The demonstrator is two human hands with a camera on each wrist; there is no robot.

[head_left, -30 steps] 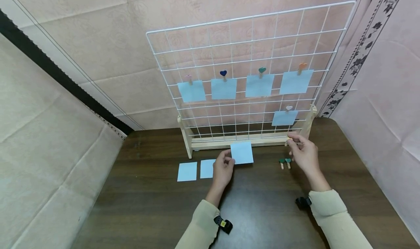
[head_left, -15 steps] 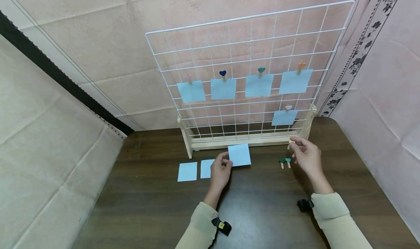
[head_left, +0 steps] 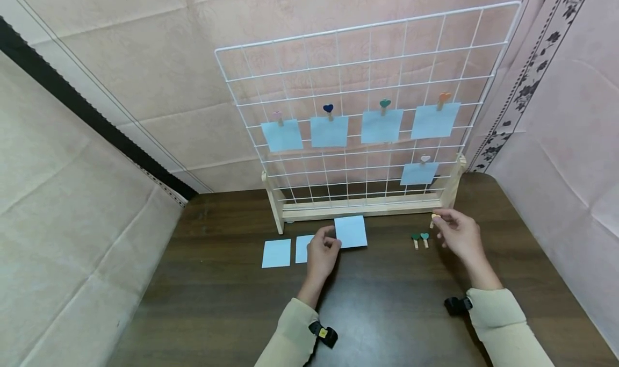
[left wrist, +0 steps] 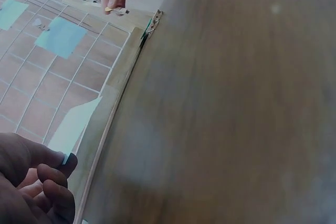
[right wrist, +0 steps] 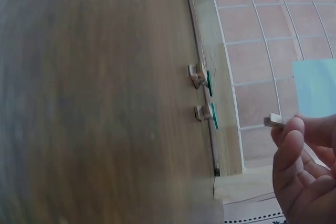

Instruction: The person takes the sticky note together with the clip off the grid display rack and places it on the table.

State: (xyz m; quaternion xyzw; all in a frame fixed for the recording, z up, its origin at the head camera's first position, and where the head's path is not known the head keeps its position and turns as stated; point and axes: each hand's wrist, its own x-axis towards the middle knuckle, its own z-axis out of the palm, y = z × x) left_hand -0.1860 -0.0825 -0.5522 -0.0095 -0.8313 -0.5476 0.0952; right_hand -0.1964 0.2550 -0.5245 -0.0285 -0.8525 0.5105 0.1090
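My left hand (head_left: 322, 253) pinches a square blue paper note (head_left: 350, 231) by its left edge, holding it above the table in front of the rack's base. In the right hand (head_left: 459, 235) a small wooden clothespin (right wrist: 276, 120) with a yellowish top is pinched between thumb and fingers, near the rack's right foot. Two clothespins with green hearts (head_left: 419, 239) lie on the table just left of that hand. The white wire grid rack (head_left: 358, 93) stands behind both hands. A blue note (head_left: 419, 174) hangs low on its right side under a white heart clothespin (head_left: 425, 159).
Higher on the grid hangs a row of several blue notes (head_left: 382, 126), each under a heart clothespin. Two more notes (head_left: 276, 253) lie on the dark wooden table (head_left: 217, 302), one partly behind my left hand. Cloth hangings surround the table.
The left hand has drawn the note slightly left and down, away from the grid. My right hand has moved right and toward me with the clothespin.
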